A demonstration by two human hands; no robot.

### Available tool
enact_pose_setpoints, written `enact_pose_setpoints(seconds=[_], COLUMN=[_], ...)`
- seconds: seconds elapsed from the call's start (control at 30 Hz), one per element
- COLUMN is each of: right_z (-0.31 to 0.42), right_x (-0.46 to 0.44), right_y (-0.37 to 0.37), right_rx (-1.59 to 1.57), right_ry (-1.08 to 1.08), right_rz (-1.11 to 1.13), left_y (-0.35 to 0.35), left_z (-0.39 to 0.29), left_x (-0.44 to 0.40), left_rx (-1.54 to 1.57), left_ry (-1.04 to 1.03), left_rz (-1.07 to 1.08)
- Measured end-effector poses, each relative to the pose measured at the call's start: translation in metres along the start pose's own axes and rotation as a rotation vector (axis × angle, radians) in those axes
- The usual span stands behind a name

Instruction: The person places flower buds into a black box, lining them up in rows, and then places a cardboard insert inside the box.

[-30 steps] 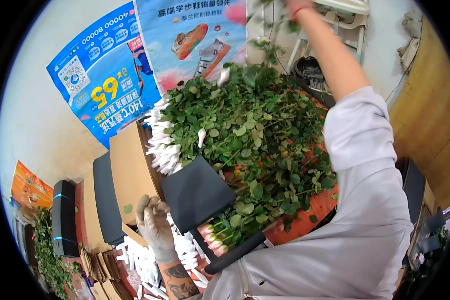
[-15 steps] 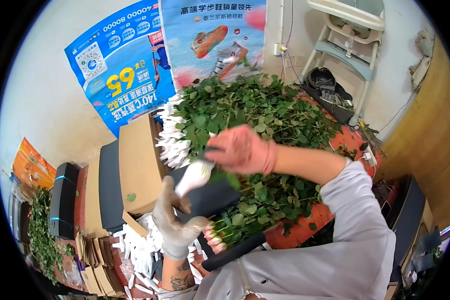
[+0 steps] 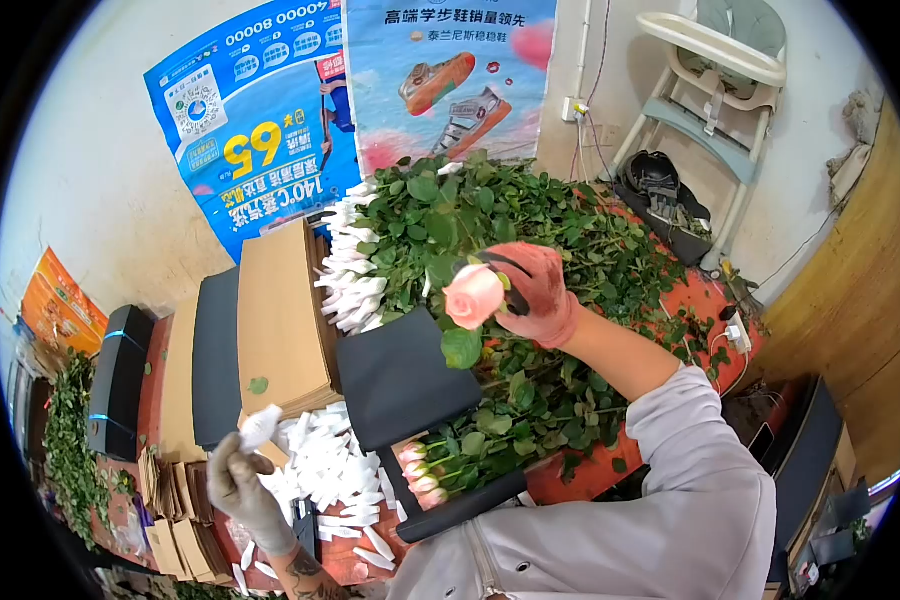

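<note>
Head view: rose now unsleeved

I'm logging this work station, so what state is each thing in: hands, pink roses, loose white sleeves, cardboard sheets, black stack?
Left hand: gloved, pinching a white sleeve.
White sleeve: not on a rose.
Right hand: gloved, closed on the held rose.
Held rose: bloom uncovered.
Lower roses: blooms uncovered, lying in a row.
Loose sleeves: heaped.
Cardboard sheets: stacked.
Black stack: strapped together.
</note>
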State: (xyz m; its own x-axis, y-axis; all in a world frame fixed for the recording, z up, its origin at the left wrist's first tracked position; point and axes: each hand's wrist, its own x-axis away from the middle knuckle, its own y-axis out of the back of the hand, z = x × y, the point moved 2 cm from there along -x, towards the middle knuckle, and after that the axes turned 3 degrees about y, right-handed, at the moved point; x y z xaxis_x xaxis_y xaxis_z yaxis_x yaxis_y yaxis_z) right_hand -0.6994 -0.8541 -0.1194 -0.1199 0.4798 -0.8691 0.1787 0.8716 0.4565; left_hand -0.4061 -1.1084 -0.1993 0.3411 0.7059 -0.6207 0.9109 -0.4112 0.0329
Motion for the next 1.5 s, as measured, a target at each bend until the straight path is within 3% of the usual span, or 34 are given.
enact_pose_setpoints(seconds=[0.13,0.27,0.3,0.33,0.37,0.4,0.43,0.47,0.5,0.57,0.6,0.67,0.73,0.77,0.83,0.9,1.03,1.1,1.17,1.2,1.23,1.27,1.3,1.37,1.43,1.5], right_z=[-0.007,-0.02,-0.026,-0.039,-0.067,-0.118,-0.139,-0.162,-0.185,-0.188,-0.179,-0.151,-0.129,-0.114,-0.08,-0.047,0.022,0.06,0.088,0.097,0.107,0.108,0.109,0.118,0.118,0.117], right_x=[0.018,0.025,0.014,0.004,0.0,0.007,-0.022,-0.051,-0.068,-0.103,-0.125,-0.173,-0.214,-0.222,-0.214,-0.192,-0.091,-0.028,0.029,0.056,0.082,0.119,0.144,0.182,0.213,0.233], right_y=[0.002,0.005,0.014,0.021,0.022,0.029,0.059,0.095,0.126,0.199,0.232,0.282,0.308,0.31,0.286,0.224,0.108,0.058,0.012,-0.013,-0.037,-0.06,-0.076,-0.101,-0.115,-0.126], right_rx=[0.052,0.04,0.085,0.176,0.236,0.309,0.161,0.368,0.372,0.124,0.01,-0.068,0.02,0.08,0.114,0.146,0.366,0.523,0.691,0.892,1.471,2.023,2.014,1.464,1.319,1.288], right_ry=[0.031,0.003,-0.048,-0.113,-0.268,-0.222,-0.624,-0.872,-0.863,-0.622,-0.482,-0.241,0.051,0.363,0.439,0.601,0.662,0.706,0.852,1.09,1.702,2.245,2.202,1.553,1.398,1.368], right_rz=[-0.113,-0.17,-0.017,0.135,0.206,0.078,0.038,-0.09,-0.334,-0.814,-0.942,-0.957,-0.615,-0.29,-0.133,0.117,0.55,0.745,0.892,0.876,0.547,0.005,0.059,0.545,0.589,0.566], left_y=[0.014,0.042,0.049,0.045,0.072,0.08,0.077,0.069,0.06,0.025,0.012,-0.013,-0.039,-0.049,-0.072,-0.083,-0.093,-0.096,-0.098,-0.097,-0.098,-0.102,-0.104,-0.101,-0.097,-0.095], left_z=[0.056,0.102,0.113,0.098,0.149,0.148,0.143,0.123,0.1,0.051,0.039,0.029,0.024,0.036,0.049,0.06,0.084,0.08,0.075,0.076,0.076,0.076,0.077,0.081,0.081,0.081], left_x=[0.024,0.029,0.031,0.03,0.043,0.045,0.042,0.036,0.034,0.041,0.048,0.062,0.069,0.078,0.091,0.107,0.131,0.134,0.129,0.133,0.13,0.128,0.129,0.134,0.141,0.147], left_rx=[-0.044,-0.197,-0.234,-0.495,-0.966,-1.03,-1.081,-0.86,-0.626,-0.381,-0.317,-0.236,-0.281,-0.294,-0.354,-0.373,-0.678,-0.705,-0.672,-0.69,-0.692,-0.75,-0.804,-0.829,-0.701,-0.72], left_ry=[0.151,0.444,0.511,0.55,0.13,0.018,-0.098,0.191,0.476,0.513,0.512,0.475,0.377,0.355,-0.044,-0.058,-0.047,0.056,0.285,0.049,0.059,0.124,0.193,0.187,0.077,0.178], left_rz=[0.058,0.055,0.062,0.093,0.118,0.14,0.173,0.283,0.38,0.467,0.569,0.758,0.917,0.954,1.009,1.071,1.188,1.196,1.254,1.118,1.111,1.256,1.401,1.376,1.263,1.311])
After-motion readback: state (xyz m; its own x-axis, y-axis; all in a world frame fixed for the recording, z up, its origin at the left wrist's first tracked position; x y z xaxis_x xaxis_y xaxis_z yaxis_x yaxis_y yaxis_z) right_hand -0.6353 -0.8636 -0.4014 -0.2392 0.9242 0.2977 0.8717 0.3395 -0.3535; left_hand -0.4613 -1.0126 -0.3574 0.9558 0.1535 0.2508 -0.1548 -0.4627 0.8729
